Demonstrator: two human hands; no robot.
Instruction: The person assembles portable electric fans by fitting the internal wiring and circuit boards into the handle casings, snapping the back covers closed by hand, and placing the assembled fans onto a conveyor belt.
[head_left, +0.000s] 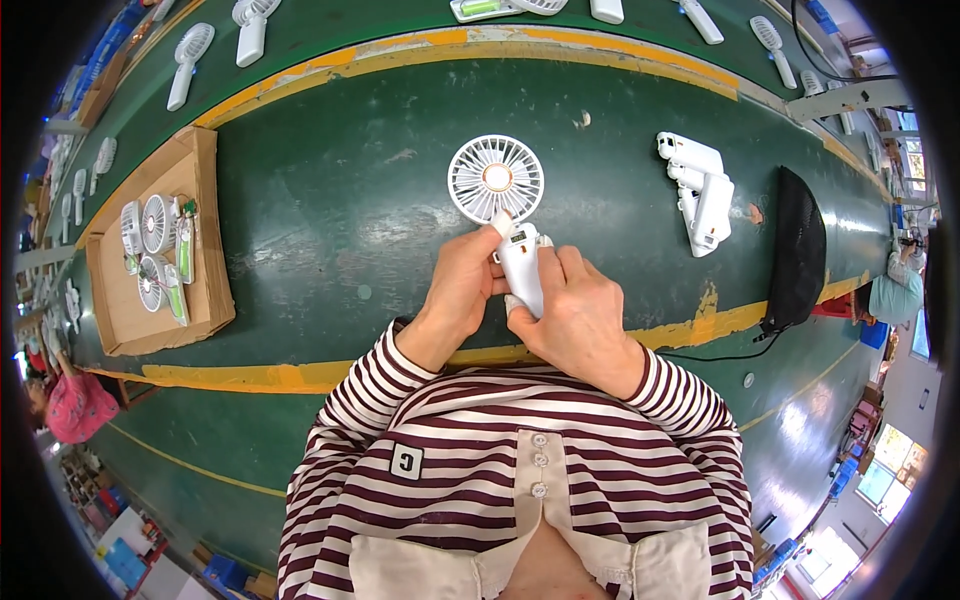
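Note:
Both of my hands hold a white handheld fan over the green table. Its round, slatted head (497, 179) points away from me, and its handle (521, 268) runs back between my hands. My left hand (462, 282) is closed on the handle's left side, with the thumb up near the neck below the head. On the handle's right side my right hand (582, 310) is closed, fingers curled, thumb by the lower end. A small dark window shows near the top of the handle. The fingers behind the handle are partly hidden.
At left a cardboard tray (222, 235) holds fan heads and parts with green pieces. Several white handle shells (705, 195) lie stacked at right, beside a black pouch (797, 250) with a cable. Beyond the yellow edge strip, more white fans (190, 62) lie on a green surface.

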